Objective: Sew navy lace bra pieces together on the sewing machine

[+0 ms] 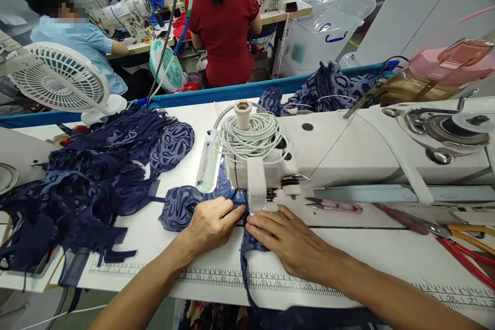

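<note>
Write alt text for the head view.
Both hands, left and right, press navy lace fabric flat under the foot of a white sewing machine. A pile of navy pieces lies at left; snips lie right.

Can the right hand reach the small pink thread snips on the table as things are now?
Probably yes. The right hand lies flat on the blue lace piece at the needle, and the pink thread snips lie just to its right on bare table, nothing between them.

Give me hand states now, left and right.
Left hand: open, flat, pressing the navy lace piece by the presser foot.
Right hand: open, flat on the same fabric; grips nothing.
</note>
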The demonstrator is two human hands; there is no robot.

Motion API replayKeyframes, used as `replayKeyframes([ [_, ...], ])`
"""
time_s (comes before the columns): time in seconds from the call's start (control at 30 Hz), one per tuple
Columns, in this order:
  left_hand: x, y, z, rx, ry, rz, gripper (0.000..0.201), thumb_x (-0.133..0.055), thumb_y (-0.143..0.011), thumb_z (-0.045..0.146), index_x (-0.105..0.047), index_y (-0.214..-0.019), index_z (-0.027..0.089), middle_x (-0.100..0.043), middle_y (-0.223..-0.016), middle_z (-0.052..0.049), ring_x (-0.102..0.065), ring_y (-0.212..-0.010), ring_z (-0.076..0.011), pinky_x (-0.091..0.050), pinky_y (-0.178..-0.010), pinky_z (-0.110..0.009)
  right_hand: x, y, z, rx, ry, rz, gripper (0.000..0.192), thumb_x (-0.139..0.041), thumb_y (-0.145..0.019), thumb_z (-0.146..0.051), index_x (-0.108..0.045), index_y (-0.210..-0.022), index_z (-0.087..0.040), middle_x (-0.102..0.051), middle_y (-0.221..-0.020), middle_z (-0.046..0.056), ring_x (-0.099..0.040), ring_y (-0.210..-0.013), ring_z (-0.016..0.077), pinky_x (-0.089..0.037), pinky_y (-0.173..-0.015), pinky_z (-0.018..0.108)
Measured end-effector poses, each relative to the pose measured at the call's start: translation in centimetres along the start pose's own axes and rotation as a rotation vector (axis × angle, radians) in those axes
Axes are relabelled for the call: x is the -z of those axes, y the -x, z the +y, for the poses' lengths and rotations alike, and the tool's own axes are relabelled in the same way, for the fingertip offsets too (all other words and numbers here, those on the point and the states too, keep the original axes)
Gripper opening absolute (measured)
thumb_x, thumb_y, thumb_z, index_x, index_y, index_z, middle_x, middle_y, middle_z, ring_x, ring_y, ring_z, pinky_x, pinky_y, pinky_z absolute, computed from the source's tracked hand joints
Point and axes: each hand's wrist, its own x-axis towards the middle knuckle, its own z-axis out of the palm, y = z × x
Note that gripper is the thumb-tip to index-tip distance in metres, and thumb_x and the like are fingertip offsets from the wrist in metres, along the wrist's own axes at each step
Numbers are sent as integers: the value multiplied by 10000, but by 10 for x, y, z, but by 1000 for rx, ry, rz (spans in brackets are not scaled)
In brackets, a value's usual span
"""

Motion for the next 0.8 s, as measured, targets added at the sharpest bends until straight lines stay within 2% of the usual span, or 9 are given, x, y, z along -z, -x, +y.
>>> replayKeyframes([
  [0.17,1,0,-3,93,70,6,213,-526,-890,145,-608,-1087,156,-547,-674,-6,-469,-587,-140,-327,-531,-287,1,0,-1,-39,7,-56,554,-427,-762,9,-569,-1270,-163,-577,-1319,108,-503,-1178,214,-362,-1034,399],
  [0.27,2,-1,-3,76,88,-14,188,-541,-879,180,-625,-1046,164,-539,-680,-13,-463,-595,-147,-314,-527,-289,2,-1,-3,-39,35,-62,533,-447,-774,-25,-571,-1276,-158,-544,-1362,117,-491,-1203,225,-363,-1049,401],
  [0.5,1,0,-3,63,85,-33,210,-545,-854,150,-645,-1032,196,-535,-677,-4,-460,-594,-140,-284,-512,-279,2,-1,-9,1,21,-2,417,-466,-871,-147,-576,-1272,-128,-586,-1320,109,-463,-1257,215,-294,-1118,388],
  [0.8,-2,0,-2,42,57,-56,244,-540,-853,145,-640,-1071,187,-532,-682,-7,-475,-598,-143,-318,-518,-272,5,-2,-10,-10,35,2,386,-476,-864,-144,-604,-1228,-148,-617,-1273,94,-499,-1209,202,-272,-1127,403],
])
